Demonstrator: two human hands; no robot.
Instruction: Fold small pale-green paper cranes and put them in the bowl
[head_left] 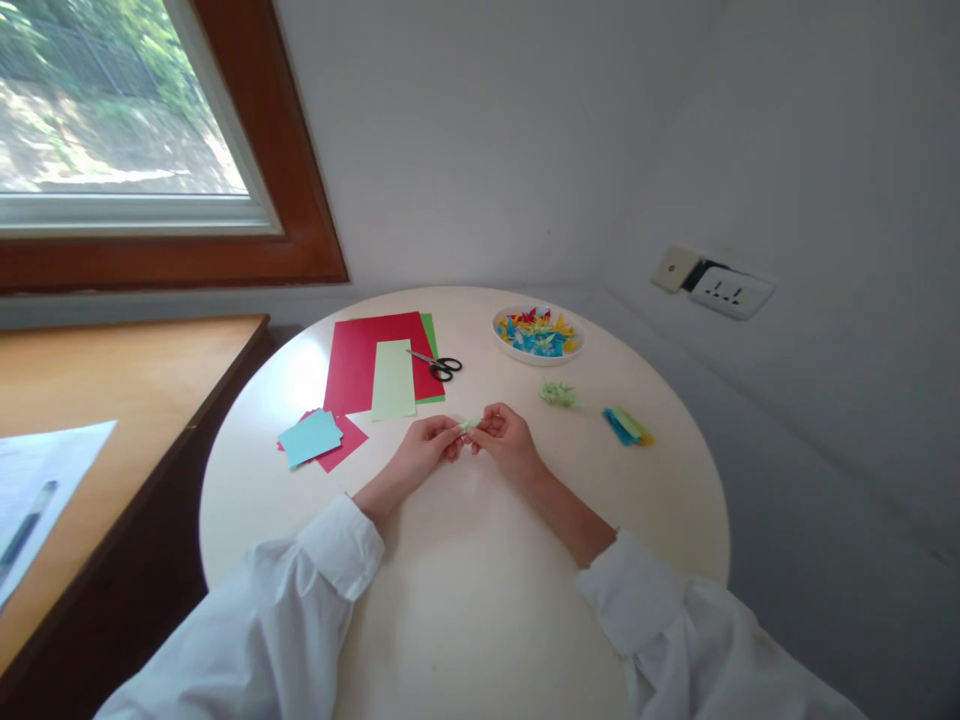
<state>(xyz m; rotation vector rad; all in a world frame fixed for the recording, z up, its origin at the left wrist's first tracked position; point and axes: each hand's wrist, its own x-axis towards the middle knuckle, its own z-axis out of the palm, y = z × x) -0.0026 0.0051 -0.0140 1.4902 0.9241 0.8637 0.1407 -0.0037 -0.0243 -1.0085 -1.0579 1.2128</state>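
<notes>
- White cloth sleeves [259, 610], creased and cuffed at the wrists, fill the foreground over a smooth, round cream table [465, 620].
- Far left of the hands, a wooden desk [142, 380] bears a white sheet [56, 465] and a dark pen [26, 525].
- Just left of the left hand, a flat light-blue paper square [311, 440] lies on crimson squares [346, 445] fanned at angles.
- Beyond the left hand, a broad red sheet [352, 365] overlaps a green one [428, 332]; across the red rests a pale-green strip [392, 385], with black-handled metal scissors [444, 366] beside it.
- The left hand [426, 447] pinches one side of a small pale-green paper piece [470, 425], narrow and creased, held between the two hands at the fingertips.
- The right hand [511, 442] grips its other side, thumb and fingers drawn close.
- Beyond the right hand, a shallow white dish [517, 355] holds spiky folded paper shapes [544, 343] in red, yellow and blue.
- Nearer that hand, to its right, sits a bristly pale-green paper cluster [559, 393].
- Farther right, blue, green and yellow paper slips [628, 427] overlap in a slim stack.
</notes>
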